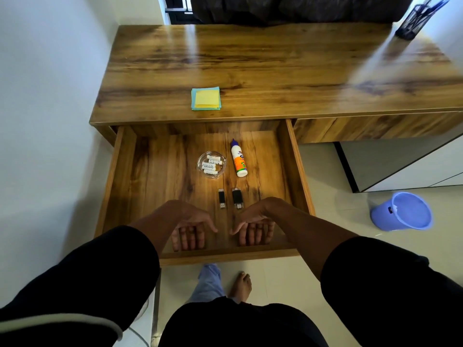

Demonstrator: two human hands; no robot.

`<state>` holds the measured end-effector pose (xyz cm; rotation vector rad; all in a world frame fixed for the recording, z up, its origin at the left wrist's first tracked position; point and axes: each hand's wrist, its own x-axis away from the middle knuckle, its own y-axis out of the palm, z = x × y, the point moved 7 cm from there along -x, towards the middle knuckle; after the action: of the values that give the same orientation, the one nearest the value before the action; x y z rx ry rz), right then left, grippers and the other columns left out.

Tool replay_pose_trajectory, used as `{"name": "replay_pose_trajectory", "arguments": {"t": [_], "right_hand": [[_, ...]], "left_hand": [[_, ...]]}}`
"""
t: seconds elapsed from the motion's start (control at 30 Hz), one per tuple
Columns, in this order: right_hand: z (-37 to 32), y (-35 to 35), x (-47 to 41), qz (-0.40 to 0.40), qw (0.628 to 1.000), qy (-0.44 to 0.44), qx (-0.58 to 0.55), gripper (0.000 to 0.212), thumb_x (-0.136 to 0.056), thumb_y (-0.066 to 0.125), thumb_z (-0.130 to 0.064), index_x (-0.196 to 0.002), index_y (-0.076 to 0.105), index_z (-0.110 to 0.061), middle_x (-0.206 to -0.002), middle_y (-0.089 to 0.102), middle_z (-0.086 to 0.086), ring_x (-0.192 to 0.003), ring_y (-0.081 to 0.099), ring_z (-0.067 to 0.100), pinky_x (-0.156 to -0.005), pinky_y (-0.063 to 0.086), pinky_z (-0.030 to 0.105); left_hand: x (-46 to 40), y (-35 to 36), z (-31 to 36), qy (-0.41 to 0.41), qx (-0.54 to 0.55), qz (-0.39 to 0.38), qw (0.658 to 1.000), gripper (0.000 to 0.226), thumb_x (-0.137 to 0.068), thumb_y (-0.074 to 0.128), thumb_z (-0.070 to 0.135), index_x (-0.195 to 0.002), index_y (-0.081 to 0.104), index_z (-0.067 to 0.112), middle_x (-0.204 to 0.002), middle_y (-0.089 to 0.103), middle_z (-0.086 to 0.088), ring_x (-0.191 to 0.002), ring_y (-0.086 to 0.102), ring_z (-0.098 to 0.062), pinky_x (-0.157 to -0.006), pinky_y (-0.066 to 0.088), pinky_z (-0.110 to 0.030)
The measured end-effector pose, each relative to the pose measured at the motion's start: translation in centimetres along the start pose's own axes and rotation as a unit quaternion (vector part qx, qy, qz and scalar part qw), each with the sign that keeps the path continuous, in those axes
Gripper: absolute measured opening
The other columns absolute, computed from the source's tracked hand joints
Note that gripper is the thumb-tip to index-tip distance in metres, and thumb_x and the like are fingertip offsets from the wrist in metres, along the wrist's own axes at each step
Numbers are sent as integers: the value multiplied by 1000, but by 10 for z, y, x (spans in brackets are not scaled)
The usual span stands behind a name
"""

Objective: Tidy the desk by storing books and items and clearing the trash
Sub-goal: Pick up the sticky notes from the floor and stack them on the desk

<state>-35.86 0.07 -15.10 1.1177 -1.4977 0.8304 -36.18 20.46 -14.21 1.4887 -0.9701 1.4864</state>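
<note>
The wooden desk has its left drawer pulled wide open. Both my hands reach down into the drawer's near end. My left hand and my right hand lay straight fingers against the inside of the drawer's front panel and hold nothing. Inside the drawer lie a glass dish of batteries, a white glue bottle and two black USB sticks. A pad of yellow and blue sticky notes sits on the desktop near its front edge.
A black mesh pen holder stands at the desk's far right corner. A blue bucket sits on the tiled floor to the right of the drawer. A white wall runs along the left. My feet stand under the drawer front.
</note>
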Motion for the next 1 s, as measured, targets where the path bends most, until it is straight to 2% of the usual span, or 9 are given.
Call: {"name": "replay_pose_trajectory", "arguments": {"t": [0.23, 0.4, 0.53, 0.6, 0.67, 0.73, 0.8, 0.9, 1.0], "right_hand": [[-5, -10, -8, 7, 1000, -12, 10, 49, -94, 61, -54, -125, 70, -16, -117, 72, 8, -112, 66, 27, -105, 48, 52], [-51, -55, 15, 113, 987, -111, 18, 39, -99, 57, -46, -126, 65, -19, -128, 69, 8, -121, 64, 32, -106, 49, 52], [-98, -112, 57, 258, 933, -250, -23, 23, -95, 65, -30, -113, 70, -16, -108, 75, 8, -102, 72, 23, -87, 57, 41], [-118, -146, 73, 351, 886, -298, -61, 11, -90, 69, -25, -96, 74, -19, -90, 77, 1, -87, 74, 17, -81, 59, 38], [-133, -181, 86, 440, 836, -313, -93, 7, -87, 71, -25, -88, 77, -22, -84, 75, -8, -82, 70, 9, -82, 60, 36], [-145, -209, 100, 506, 801, -304, -103, 8, -85, 71, -29, -90, 76, -25, -93, 74, -13, -91, 67, 6, -76, 52, 27], [-155, -235, 107, 545, 779, -289, -114, 10, -85, 71, -32, -93, 72, -26, -99, 72, -11, -97, 65, 11, -73, 47, 25], [-167, -268, 105, 585, 761, -258, -106, 31, -87, 73, -35, -114, 67, -22, -114, 70, 0, -105, 64, 19, -83, 54, 32], [-179, -292, 98, 609, 751, -243, -86, 46, -90, 71, -39, -127, 60, -14, -123, 66, 7, -113, 62, 24, -87, 53, 35]], "left_hand": [[-2, -6, 2, 11, -3, 7, 1000, 63, -77, 71, 63, -106, 80, 8, -111, 75, -16, -104, 70, -32, -95, 56, -53], [11, -57, 19, 103, 22, 92, 990, 44, -94, 65, 49, -107, 77, 9, -102, 71, -9, -95, 68, -23, -78, 59, -40], [50, -123, 46, 221, 88, 236, 942, 28, -97, 66, 28, -98, 76, 3, -80, 72, -10, -64, 66, -17, -60, 55, -30], [71, -156, 57, 258, 142, 295, 909, 27, -97, 65, 27, -92, 76, 3, -74, 72, -10, -61, 66, -17, -58, 54, -29], [92, -190, 65, 286, 198, 375, 859, 30, -98, 63, 32, -88, 74, 7, -72, 73, -8, -61, 67, -18, -61, 58, -34], [117, -219, 70, 302, 227, 479, 792, 25, -96, 64, 35, -88, 73, 12, -78, 74, -6, -68, 71, -20, -67, 59, -38], [135, -242, 74, 293, 229, 550, 747, 21, -94, 65, 35, -101, 71, 16, -96, 75, -3, -84, 70, -20, -68, 52, -33], [136, -270, 87, 271, 194, 584, 740, 44, -95, 64, 36, -133, 60, 14, -130, 65, -6, -116, 60, -24, -82, 42, -31], [123, -296, 99, 258, 176, 589, 745, 52, -95, 62, 39, -137, 54, 11, -136, 61, -11, -122, 56, -29, -92, 45, -37]]}}
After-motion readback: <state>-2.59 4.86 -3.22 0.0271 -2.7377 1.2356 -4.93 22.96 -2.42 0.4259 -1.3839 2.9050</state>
